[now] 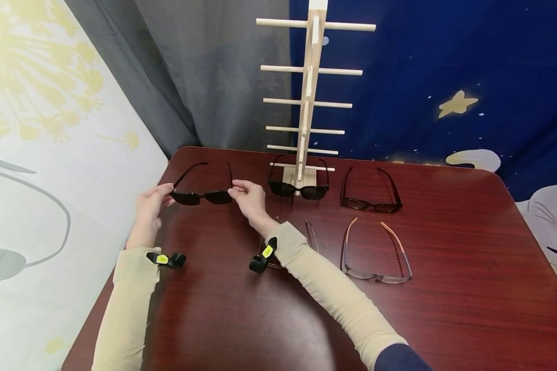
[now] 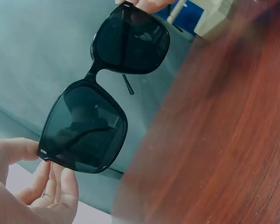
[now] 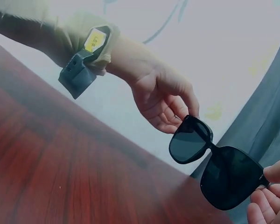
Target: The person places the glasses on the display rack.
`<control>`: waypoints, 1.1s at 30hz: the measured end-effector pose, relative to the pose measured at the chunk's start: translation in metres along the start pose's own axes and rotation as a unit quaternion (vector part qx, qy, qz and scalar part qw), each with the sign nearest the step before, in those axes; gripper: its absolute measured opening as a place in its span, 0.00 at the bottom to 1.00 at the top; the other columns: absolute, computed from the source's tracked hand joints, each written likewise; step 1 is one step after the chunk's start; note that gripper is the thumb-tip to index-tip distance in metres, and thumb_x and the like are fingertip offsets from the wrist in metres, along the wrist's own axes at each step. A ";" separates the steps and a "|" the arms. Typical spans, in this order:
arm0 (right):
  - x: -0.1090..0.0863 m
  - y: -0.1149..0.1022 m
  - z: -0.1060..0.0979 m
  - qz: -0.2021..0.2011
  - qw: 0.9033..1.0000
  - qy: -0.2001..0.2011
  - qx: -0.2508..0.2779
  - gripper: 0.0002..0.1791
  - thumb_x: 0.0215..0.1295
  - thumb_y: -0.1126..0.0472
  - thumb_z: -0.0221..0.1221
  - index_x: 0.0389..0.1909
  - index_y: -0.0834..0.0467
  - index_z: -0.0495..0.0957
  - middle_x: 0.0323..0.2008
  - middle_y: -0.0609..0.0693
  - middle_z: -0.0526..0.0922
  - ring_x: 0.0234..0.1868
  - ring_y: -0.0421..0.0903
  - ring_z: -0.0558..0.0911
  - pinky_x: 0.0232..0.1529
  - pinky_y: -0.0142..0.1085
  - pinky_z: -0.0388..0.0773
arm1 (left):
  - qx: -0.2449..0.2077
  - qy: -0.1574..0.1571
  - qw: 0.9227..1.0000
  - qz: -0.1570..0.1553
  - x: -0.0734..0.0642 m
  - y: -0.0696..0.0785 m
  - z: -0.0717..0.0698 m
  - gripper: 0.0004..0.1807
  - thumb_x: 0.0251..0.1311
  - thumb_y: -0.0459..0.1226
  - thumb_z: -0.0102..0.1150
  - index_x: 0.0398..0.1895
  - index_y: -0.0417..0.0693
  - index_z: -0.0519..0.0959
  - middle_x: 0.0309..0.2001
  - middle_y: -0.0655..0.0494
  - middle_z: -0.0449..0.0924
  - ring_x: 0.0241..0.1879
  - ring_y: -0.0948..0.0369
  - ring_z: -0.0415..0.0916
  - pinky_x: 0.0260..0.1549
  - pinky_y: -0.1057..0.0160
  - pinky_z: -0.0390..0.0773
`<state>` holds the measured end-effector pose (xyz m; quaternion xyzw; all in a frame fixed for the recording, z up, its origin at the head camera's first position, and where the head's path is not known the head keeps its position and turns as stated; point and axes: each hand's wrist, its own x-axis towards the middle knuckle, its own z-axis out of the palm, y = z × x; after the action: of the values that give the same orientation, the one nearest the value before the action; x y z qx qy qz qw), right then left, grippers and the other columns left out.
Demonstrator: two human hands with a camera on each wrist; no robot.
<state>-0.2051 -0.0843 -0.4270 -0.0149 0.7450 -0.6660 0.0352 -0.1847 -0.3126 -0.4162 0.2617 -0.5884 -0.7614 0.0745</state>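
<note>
Both hands hold one pair of black sunglasses (image 1: 218, 197) by its two outer corners, lenses facing the person and temples spread toward the back. My left hand (image 1: 149, 210) pinches the left corner between thumb and fingers. At the other corner, my right hand (image 1: 251, 200) pinches the frame near the hinge. In the left wrist view the dark lenses (image 2: 84, 126) show large, with the thumb right at the corner. Seen from the right wrist, the same sunglasses (image 3: 231, 177) hang between both hands, over the table's far left part.
A wooden display rack (image 1: 305, 113) with several crossbars stands at the back. Black sunglasses (image 1: 313, 193) sit at its base, with another dark pair (image 1: 385, 207) to the right. Nearer lie glasses with orange-brown temples (image 1: 376, 277) and thin-framed glasses (image 1: 312, 234), partly hidden under the right forearm.
</note>
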 end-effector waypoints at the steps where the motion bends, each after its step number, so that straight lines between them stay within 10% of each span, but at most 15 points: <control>1: -0.002 -0.002 -0.001 -0.006 1.000 0.000 0.007 0.15 0.58 0.65 0.64 0.47 0.63 0.81 0.38 0.53 0.85 0.39 0.42 0.83 0.36 0.26 0.78 | -0.012 -0.007 1.000 0.001 -0.003 0.002 -0.001 0.10 0.57 0.29 0.59 0.22 0.48 0.84 0.23 0.61 0.82 0.20 0.67 0.76 0.22 0.75 0.78; 20: -0.047 -0.037 -0.040 -0.127 0.987 -0.026 0.092 0.17 0.55 0.72 0.63 0.47 0.70 0.79 0.37 0.65 0.83 0.33 0.39 0.80 0.34 0.23 0.75 | -0.121 -0.164 0.979 0.021 -0.057 0.023 -0.003 0.08 0.59 0.25 0.57 0.28 0.39 0.85 0.24 0.53 0.83 0.21 0.63 0.79 0.25 0.71 0.81; 33: -0.067 -0.043 -0.072 -0.136 0.983 -0.010 0.120 0.17 0.55 0.73 0.62 0.48 0.72 0.77 0.36 0.63 0.82 0.33 0.34 0.78 0.37 0.25 0.76 | -0.104 -0.227 0.966 0.061 -0.081 0.024 0.019 0.11 0.62 0.24 0.53 0.32 0.40 0.85 0.28 0.52 0.84 0.24 0.64 0.80 0.27 0.71 0.81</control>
<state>-0.1445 -0.0129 -0.3741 -0.1190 0.6505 -0.7486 -0.0467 -0.1292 -0.2694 -0.3648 0.0366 -0.5224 -0.8518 0.0117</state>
